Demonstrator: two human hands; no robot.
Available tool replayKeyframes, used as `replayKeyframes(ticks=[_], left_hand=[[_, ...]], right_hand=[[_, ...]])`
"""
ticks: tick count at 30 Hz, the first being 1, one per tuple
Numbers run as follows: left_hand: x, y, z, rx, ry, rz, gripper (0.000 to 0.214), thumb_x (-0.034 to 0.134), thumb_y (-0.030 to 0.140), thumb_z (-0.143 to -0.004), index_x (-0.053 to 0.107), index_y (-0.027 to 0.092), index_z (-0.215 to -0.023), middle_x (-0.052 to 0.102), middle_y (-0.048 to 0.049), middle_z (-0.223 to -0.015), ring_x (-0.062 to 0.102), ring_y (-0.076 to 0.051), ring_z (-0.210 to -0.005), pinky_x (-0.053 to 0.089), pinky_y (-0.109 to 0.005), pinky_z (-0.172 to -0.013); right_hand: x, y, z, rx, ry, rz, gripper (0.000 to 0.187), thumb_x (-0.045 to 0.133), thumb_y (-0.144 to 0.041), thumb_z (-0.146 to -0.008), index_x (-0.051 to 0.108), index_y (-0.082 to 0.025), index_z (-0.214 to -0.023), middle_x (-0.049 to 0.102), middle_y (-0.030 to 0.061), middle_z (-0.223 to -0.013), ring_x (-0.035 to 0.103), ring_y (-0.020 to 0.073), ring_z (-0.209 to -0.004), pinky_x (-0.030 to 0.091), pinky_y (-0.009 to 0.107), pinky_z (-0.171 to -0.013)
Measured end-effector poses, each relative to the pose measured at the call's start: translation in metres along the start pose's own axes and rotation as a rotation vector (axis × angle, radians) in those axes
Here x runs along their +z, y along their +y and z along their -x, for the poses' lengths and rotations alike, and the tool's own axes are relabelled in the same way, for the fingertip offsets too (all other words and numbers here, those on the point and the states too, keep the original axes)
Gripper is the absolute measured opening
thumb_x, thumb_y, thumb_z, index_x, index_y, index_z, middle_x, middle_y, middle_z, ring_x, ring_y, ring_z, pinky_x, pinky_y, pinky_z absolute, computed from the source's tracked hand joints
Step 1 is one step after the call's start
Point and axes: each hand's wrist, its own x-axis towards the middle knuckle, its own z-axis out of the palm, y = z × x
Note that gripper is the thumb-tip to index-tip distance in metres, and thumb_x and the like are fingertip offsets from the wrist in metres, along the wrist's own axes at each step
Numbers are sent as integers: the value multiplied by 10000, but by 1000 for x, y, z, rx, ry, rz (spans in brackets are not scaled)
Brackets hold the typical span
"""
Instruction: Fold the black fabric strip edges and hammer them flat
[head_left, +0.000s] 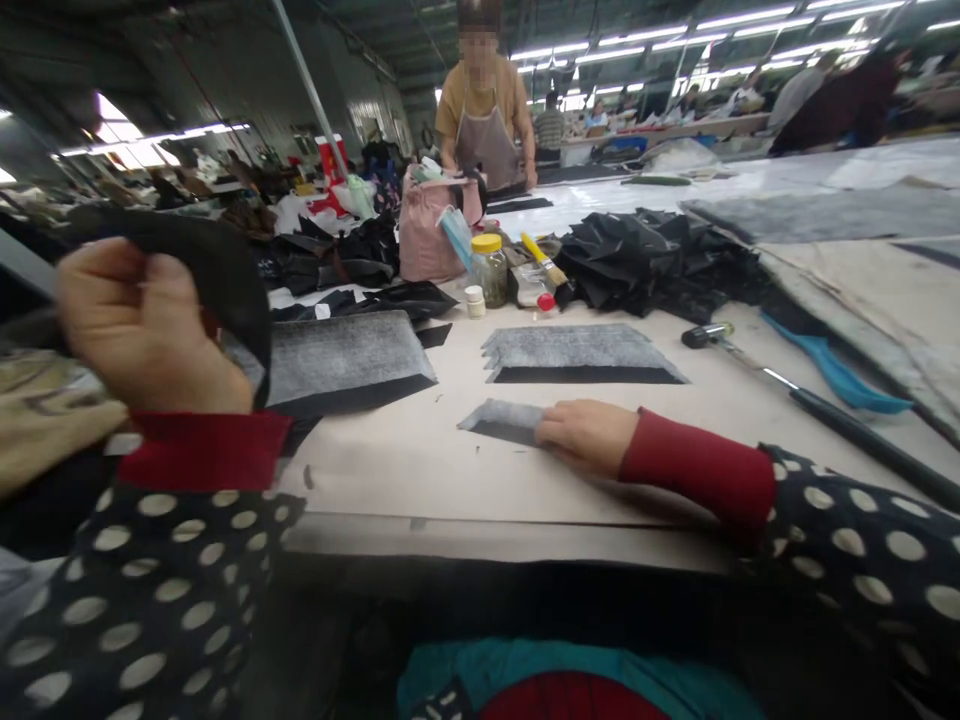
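Currently, L hand (pixel 154 325) up, grip curled closed on a blk sheet (pixel 231 265); R hand (pixel 586 432) over R end of a grey/blk strip (pixel 501 420) on the bench (pixel 405 475), near stacked pcs (pixel 581 352); can't tell if R grip's pinching.

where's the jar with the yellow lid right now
In the head view, the jar stands just above centre, between the pink bag and the yellow-handled brush, behind the small white bottle.
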Motion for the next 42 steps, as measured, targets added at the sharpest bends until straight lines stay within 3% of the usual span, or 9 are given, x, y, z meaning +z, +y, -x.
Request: replayKeyframes(ticks=[5,9,14,19,23,26,29,34,42], left_hand=[[52,31,64,35,-190,175,120,530,75,-784,522,86,-902,485,19,-730,434,-44,-600,376,-162,-531],[55,68,117,334,-470,121,132,557,95,-775,566,137,-900,528,-17,-833,501,-101,-770,426,-201,-632],[41,109,179,630,-1040,292,228,500,69,-797,553,155,-1002,562,-43,-895,516,-125,-807,454,-241,-727],[39,124,187,571,-1436,362,305,506,200,-823,505,168,-1125,537,-73,-1110,488,-161,-1013,424,-278,-880],[48,107,152,470,-1611,82,439,531,246,-795,438,194,-1221,502,-78,-1199,457,-210,-1091,376,-353,-943],[57,84,122,313,-1814,-13,362,508,271,-797,505,223,-1156,594,-31,-1062,548,-190,-937,429,-309,-849],[66,59,104,40,-1846,3,343,526,325,-780,541,219,-1105,611,-15,-999,558,-176,-863,450,-262,-759],[75,26,120,-401,-1590,251,452,584,333,-718,508,141,-1120,584,-27,-797,532,-127,-694,432,-228,-613],[75,11,142,-574,-1634,330,447,591,269,-695,495,133,-1109,537,11,-716,497,-92,-626,403,-230,-597]], right_hand=[[0,11,24,111,167,-212,177,482,-147,-731,618,-146,-844,587,89,-868,496,194,-809,369,345,-751],[-16,5,38,323,358,-964,388,392,-451,-816,588,-127,-899,566,57,-739,503,131,-651,417,287,-640],[-12,-8,52,408,51,-1639,555,374,-667,-715,517,-141,-815,558,27,-681,537,112,-562,429,231,-487],[14,-15,63,390,129,-1313,235,539,-384,-721,475,-159,-735,498,-32,-596,473,81,-517,408,217,-498],[10,-14,84,230,419,-813,89,480,-203,-777,551,-151,-788,534,8,-692,481,98,-640,403,232,-607],[2,-4,106,322,580,-767,97,484,-209,-794,558,-161,-835,552,16,-738,495,108,-675,408,237,-631],[6,12,126,544,737,-849,100,531,-259,-775,562,-188,-839,553,0,-730,508,114,-679,421,239,-631],[29,31,135,814,919,-1035,289,617,-345,-690,564,-208,-939,555,-6,-733,505,103,-603,429,233,-553],[32,23,132,980,791,-916,444,609,-329,-693,514,-239,-1118,455,-8,-644,430,116,-550,331,254,-475]])
